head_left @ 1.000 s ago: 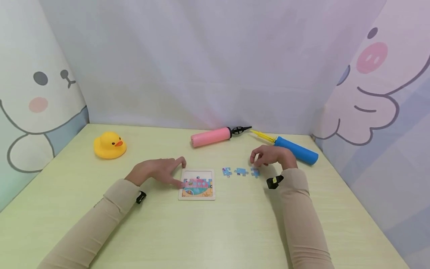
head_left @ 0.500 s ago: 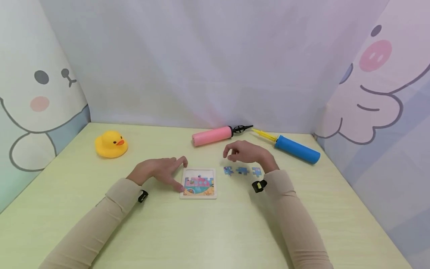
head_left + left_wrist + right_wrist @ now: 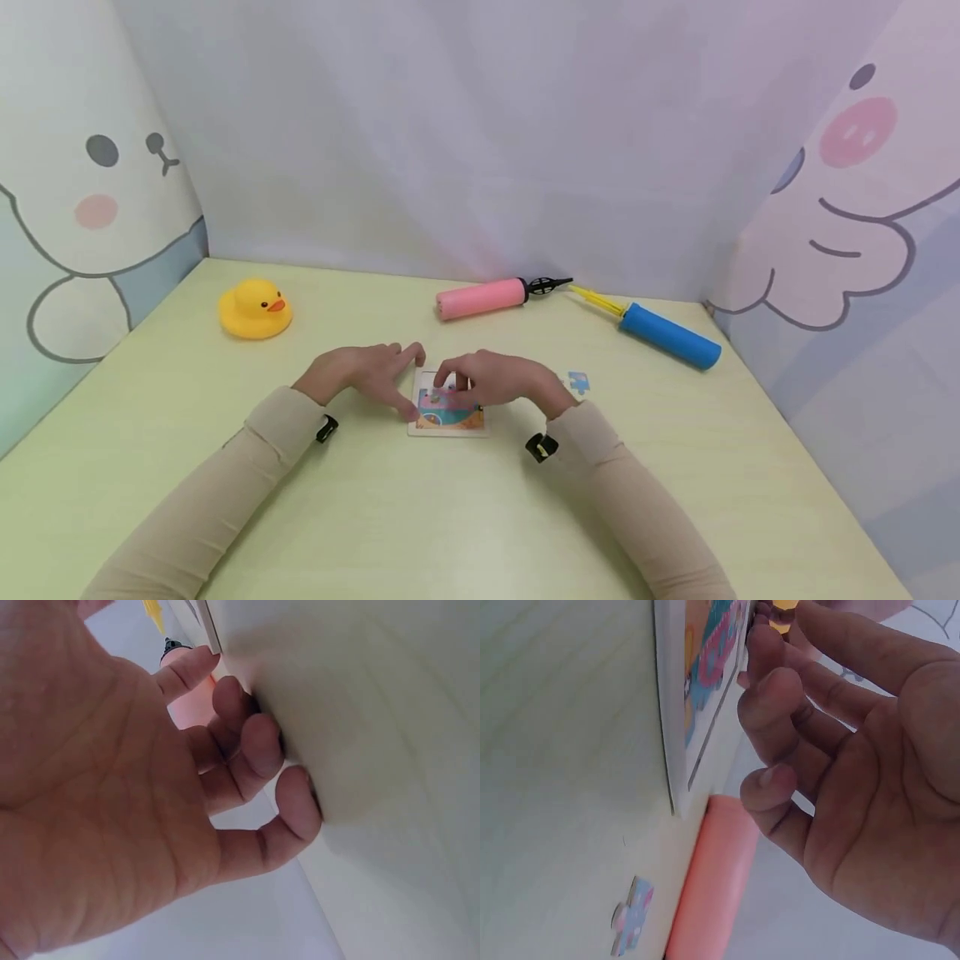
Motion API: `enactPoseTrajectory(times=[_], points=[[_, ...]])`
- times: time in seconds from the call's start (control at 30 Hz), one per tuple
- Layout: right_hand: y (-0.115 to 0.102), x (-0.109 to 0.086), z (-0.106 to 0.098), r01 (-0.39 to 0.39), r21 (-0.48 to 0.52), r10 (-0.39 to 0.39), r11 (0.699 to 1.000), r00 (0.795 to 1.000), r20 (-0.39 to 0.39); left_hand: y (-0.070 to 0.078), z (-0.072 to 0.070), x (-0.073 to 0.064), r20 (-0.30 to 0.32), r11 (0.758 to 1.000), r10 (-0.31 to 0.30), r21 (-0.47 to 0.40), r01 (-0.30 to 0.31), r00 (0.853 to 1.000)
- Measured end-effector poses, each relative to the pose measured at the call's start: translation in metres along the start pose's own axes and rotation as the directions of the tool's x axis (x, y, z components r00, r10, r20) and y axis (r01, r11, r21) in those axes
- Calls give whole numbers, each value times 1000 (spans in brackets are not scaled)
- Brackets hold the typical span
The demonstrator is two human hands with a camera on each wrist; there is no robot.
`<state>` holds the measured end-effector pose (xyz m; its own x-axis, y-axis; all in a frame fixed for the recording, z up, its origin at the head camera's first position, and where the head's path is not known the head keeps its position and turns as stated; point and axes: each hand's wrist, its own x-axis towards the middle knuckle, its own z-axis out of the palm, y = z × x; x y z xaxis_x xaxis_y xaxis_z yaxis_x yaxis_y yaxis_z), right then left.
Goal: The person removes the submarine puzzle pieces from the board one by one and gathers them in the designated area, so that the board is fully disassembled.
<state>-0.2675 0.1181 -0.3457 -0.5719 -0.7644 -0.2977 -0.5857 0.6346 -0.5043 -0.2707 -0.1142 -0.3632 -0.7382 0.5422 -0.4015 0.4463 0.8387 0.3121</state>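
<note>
A small puzzle board (image 3: 450, 432) in a white frame lies at the table's middle, its picture showing blue, pink and orange. My left hand (image 3: 371, 373) rests at its left side, thumb and forefinger spread along the edge. In the left wrist view, the other fingers (image 3: 296, 799) bend loosely down to the tabletop. Over the board's right half hovers or rests my right hand (image 3: 498, 379), fingers bent; I see no piece between them, though contact with the picture is unclear. A loose puzzle piece (image 3: 578, 382) lies to the right; another puzzle piece (image 3: 634, 919) appears in the right wrist view.
A yellow rubber duck (image 3: 256, 309) sits at the back left. Behind the board lie a pink hand pump (image 3: 482, 298) with a black nozzle and a blue hand pump (image 3: 670, 335) with a yellow nozzle. A printed curtain (image 3: 450, 142) surrounds the table.
My right hand has swept left from beside the rightmost loose piece, above the others, to the board. The left hand stays at the board's left edge. The view has shifted slightly.
</note>
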Motion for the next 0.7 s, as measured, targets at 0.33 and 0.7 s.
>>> enactPoseTrajectory(times=[0.33, 0.7], points=[[-13, 3, 16, -184, 29, 184, 982, 983, 25, 4, -3, 0, 4, 1000, -16, -5, 16, 1000], [-18, 10, 23, -250, 83, 251, 965, 968, 0, 3, 0, -1, 6, 998, -54, -29, 55, 999]])
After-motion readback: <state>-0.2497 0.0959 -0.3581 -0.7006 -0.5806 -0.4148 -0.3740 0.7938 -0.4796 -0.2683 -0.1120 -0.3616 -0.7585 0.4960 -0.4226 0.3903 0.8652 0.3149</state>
